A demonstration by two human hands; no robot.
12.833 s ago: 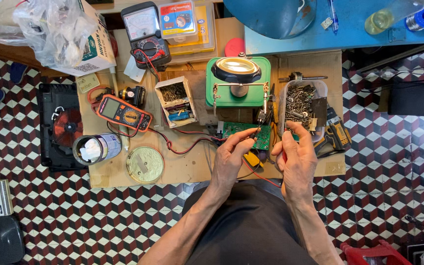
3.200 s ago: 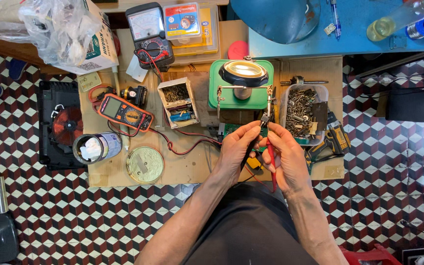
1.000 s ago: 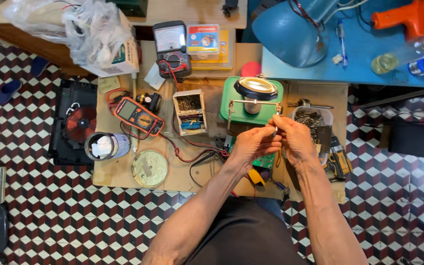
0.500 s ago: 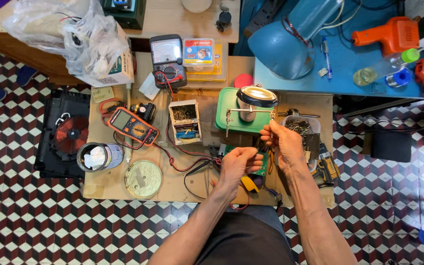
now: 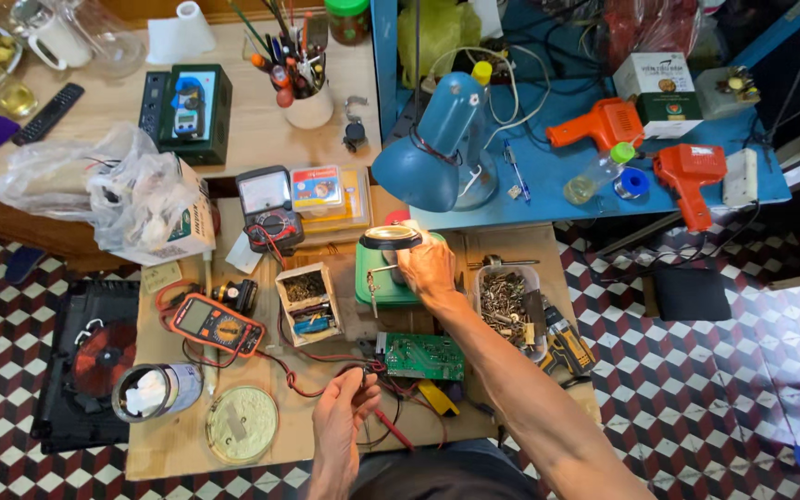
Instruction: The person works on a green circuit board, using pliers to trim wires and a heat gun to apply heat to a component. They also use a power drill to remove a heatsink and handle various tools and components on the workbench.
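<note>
Green circuit board [image 5: 424, 356] lies flat on the wooden bench [image 5: 178, 444] between both arms. Right hand [image 5: 426, 267] reaches up, its grip closed around the magnifier stand [image 5: 391, 268] beside the parts tray [image 5: 508, 306]. Left hand [image 5: 344, 412] pinches a dark wire [image 5: 312, 389] just below the board.

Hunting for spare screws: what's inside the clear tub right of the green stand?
The clear tub holds a heap of small metal hardware; exact kinds unclear. The right hand and forearm cover its left edge.
</note>
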